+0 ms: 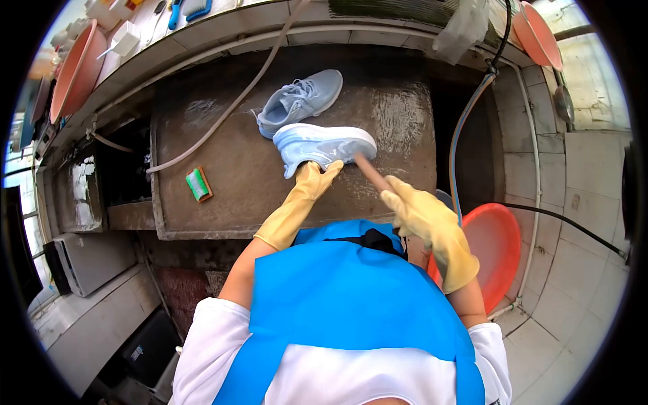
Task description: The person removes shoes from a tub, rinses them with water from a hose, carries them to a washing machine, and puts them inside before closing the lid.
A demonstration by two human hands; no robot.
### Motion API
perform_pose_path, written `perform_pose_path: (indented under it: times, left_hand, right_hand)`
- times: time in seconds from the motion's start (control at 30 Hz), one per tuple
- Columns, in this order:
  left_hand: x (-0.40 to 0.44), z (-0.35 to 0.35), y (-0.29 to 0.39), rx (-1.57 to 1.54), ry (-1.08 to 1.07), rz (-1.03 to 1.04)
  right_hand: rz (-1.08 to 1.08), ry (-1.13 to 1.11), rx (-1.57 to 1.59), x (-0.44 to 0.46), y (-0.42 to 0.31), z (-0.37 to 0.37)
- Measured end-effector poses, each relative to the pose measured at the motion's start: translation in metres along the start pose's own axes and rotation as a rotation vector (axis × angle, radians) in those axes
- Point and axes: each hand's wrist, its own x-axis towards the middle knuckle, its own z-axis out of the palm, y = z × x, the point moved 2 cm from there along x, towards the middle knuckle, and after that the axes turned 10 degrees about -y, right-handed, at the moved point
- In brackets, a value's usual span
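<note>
A light blue sneaker (322,143) with a white sole lies on its side on the stone slab, with white suds on its upper. My left hand (314,181), in a yellow rubber glove, grips it at the opening, some fingers hidden inside. My right hand (422,216), gloved alike, is closed around the wooden handle of a brush (371,172). The brush's far end meets the toe area and is blurred, its bristles not visible. Just behind stands the matching sneaker (302,101), upright, untouched by either hand.
A green-and-brown scrub brush (198,184) lies on the slab (236,209) at left. A hose (253,84) crosses the slab's left part. To my right sits a red basin (507,236). Pink basins (75,71) and brushes (196,9) rest on the back ledge.
</note>
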Motion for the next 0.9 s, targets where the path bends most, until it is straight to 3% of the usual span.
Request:
perform_pose_path:
  times: [0.1,0.2,0.27,0.33,0.43,0.47,0.57,0.7,0.77,0.83,0.9]
  left_hand:
    - [0.013,0.010,-0.029,0.050,-0.057,-0.023]
    - [0.033,0.034,-0.084,0.201,0.006,0.138]
    - [0.041,0.047,-0.108,0.295,0.053,0.242]
    - [0.035,0.046,-0.097,0.342,0.073,0.295]
    - [0.002,0.009,-0.019,-0.047,-0.012,-0.025]
    - [0.000,0.008,-0.012,0.017,0.003,-0.119]
    - [0.003,0.012,-0.021,-0.149,-0.015,-0.134]
    - [0.001,0.013,-0.015,-0.154,-0.027,-0.140]
    - [0.001,0.018,-0.033,0.025,0.023,-0.079]
    - [0.008,0.029,-0.044,0.274,-0.094,-0.250]
    - [0.003,0.030,-0.045,0.230,-0.118,-0.230]
  right_hand:
    - [-0.056,-0.112,-0.101,-0.003,-0.033,0.014]
    - [-0.084,-0.116,-0.161,0.001,-0.047,0.026]
    - [-0.235,-0.084,-0.196,0.010,-0.042,0.029]
    - [-0.138,-0.112,-0.090,0.000,-0.035,0.012]
    - [0.031,-0.070,0.033,-0.005,-0.002,-0.007]
    - [0.053,-0.018,0.027,0.004,0.018,-0.007]
    - [0.073,0.066,0.006,0.011,0.041,-0.005]
    - [0.023,-0.121,0.041,-0.012,-0.010,-0.001]
    - [-0.035,-0.193,-0.001,-0.011,-0.024,0.002]
    - [-0.117,-0.163,-0.062,-0.001,-0.025,0.014]
    - [-0.195,-0.130,-0.117,0.004,-0.026,0.021]
